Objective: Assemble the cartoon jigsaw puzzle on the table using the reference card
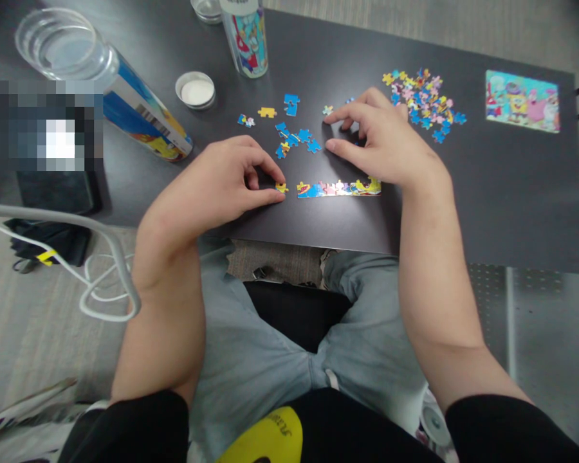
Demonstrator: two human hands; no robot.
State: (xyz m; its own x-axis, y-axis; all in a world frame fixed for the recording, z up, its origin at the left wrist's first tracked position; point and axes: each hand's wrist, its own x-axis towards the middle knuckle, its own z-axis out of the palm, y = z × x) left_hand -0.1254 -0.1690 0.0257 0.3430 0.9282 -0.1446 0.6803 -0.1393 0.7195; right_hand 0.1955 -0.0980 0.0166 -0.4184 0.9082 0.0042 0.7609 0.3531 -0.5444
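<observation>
Shirt [350, 427] below both hands. Left hand [229, 172] pinches a piece [282, 188]; right hand [390, 138] is spread. Beyond left: jar [142, 112], white-lined lid [195, 90].

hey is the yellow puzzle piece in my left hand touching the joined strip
Apart. The head view shows dark tabletop between the yellow puzzle piece, pinched in your left hand, and the left end of the joined strip.

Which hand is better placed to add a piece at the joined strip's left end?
Probably the left hand: it pinches a small yellow piece just left of the joined strip. The right hand is farther from that end, its grip open.
</observation>
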